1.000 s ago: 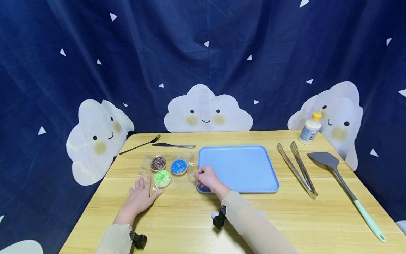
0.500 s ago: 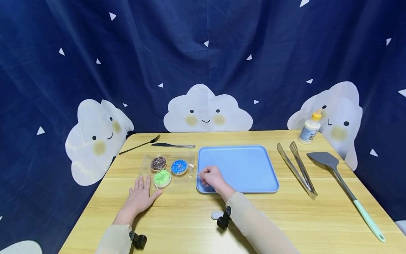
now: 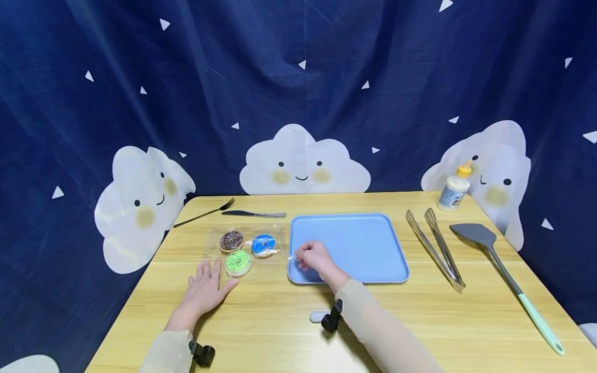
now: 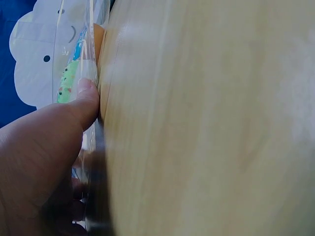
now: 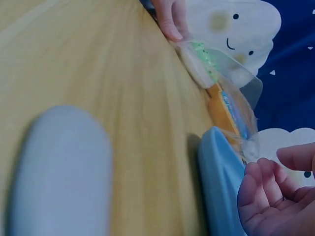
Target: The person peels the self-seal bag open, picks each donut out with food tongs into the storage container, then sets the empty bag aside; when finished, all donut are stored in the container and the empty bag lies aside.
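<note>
A clear plastic bag [image 3: 268,269] lies flat on the table, holding a chocolate-coloured donut [image 3: 231,241], a blue donut [image 3: 264,244] and a green donut [image 3: 239,262], all with sprinkles. My left hand [image 3: 203,290] rests with spread fingers on the bag's near left corner; its thumb [image 4: 86,96] presses the film beside the green donut in the left wrist view. Over the left part of the blue tray [image 3: 359,248], my right hand [image 3: 317,259] has curled fingers and pinches the bag's right edge, drawn toward the tray. In the right wrist view, the film [image 5: 251,147] reaches the fingertips.
A fork [image 3: 205,213] and a knife [image 3: 254,213] lie behind the bag. Metal tongs [image 3: 436,251], a grey-headed spatula [image 3: 506,274] and a white bottle [image 3: 453,192] are at right. A white round-ended object [image 3: 318,316] lies partly under my right forearm.
My right hand has moved a little right, from the bag's right edge to over the tray's left part, drawing the film. The left hand stays in place.
</note>
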Tool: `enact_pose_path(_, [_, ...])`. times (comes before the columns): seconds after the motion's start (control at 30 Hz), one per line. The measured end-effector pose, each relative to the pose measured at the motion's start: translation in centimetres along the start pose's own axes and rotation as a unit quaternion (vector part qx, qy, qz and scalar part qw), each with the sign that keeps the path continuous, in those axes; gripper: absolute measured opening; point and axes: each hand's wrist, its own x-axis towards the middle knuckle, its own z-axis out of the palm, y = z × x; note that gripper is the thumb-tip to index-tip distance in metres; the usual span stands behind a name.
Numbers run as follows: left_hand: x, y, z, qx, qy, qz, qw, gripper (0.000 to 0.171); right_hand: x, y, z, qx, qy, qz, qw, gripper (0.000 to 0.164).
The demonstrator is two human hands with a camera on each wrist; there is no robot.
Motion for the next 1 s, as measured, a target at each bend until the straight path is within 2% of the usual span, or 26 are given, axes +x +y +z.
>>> enact_pose_path(0.53, [-0.2,0.1,-0.1,0.006,0.003,0.000,1.0000,0.094,3.3,-1.9,2.0,-0.069,-0.014,0.018,0.997,0.009])
enact_pose_path(0.8, [-0.1,0.1,0.0,0.002,0.008,0.001,1.0000,0.094,3.7,-2.4,3.0,-0.113,-0.005,-0.010,0.994,0.006])
enact_pose_path(0.9, [0.0,0.0,0.1,0.003,0.009,0.001,1.0000,0.094,3.6,-2.3,3.2,-0.124,0.000,-0.022,0.992,0.014])
enact_pose_path(1.0, [0.0,0.0,0.2,0.005,0.010,0.002,0.9999,0.094,3.7,-2.0,3.3,-0.110,0.002,-0.021,0.994,0.016])
